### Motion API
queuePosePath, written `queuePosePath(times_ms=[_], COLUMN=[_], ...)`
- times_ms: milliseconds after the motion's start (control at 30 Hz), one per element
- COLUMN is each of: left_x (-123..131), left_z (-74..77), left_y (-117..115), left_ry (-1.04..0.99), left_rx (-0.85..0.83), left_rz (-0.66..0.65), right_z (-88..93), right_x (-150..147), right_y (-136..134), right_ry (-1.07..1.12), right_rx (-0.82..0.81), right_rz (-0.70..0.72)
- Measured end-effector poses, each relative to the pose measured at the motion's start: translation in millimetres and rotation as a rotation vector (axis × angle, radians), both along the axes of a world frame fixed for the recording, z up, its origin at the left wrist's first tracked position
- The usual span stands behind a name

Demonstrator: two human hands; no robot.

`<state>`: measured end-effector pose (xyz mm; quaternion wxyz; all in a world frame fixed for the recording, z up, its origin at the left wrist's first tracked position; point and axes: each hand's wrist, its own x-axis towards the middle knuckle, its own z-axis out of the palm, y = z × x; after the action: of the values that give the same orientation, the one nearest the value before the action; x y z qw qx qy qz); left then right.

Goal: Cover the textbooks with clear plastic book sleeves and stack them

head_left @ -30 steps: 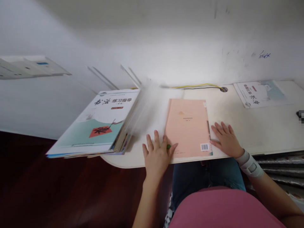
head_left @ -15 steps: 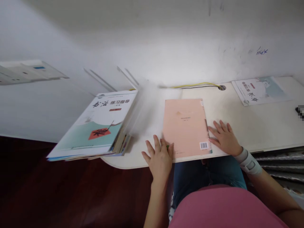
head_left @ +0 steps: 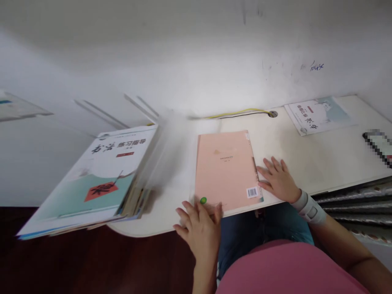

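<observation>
A pink book lies flat on the white desk in front of me, its back cover with a barcode facing up. My left hand is at the book's lower left corner, fingers spread, the thumb over the near edge of the cover. On the other side, my right hand lies open on the desk with its fingertips at the book's right edge. Neither hand is closed around anything. A grey band circles my right wrist.
To the left, a stack of books overhangs the desk edge beside a whitish, see-through holder. Another book lies at the back right, near a cable hole. A partly blurred phone-like object rests at the far right.
The view has shifted, so most things appear further left. My left hand has drawn back slightly toward the near edge, uncovering a green round mark on the pink book. My right hand stays beside the book.
</observation>
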<state>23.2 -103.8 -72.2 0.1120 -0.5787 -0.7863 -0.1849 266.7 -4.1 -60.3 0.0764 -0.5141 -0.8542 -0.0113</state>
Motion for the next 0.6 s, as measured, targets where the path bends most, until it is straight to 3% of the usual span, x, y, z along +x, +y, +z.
queuePosePath(times_ms=[233, 600], left_x=[6, 15], left_z=[-0.7, -6.3], left_y=[5, 10], left_ry=[-0.068, -0.047], left_rx=[0.03, 0.043], left_rz=[0.026, -0.047], right_z=[0.2, -3.3], right_x=[0, 0], right_y=[0, 1], right_ry=[0.004, 0.031], right_rx=[0.012, 0.041], right_rz=[0.006, 0.015])
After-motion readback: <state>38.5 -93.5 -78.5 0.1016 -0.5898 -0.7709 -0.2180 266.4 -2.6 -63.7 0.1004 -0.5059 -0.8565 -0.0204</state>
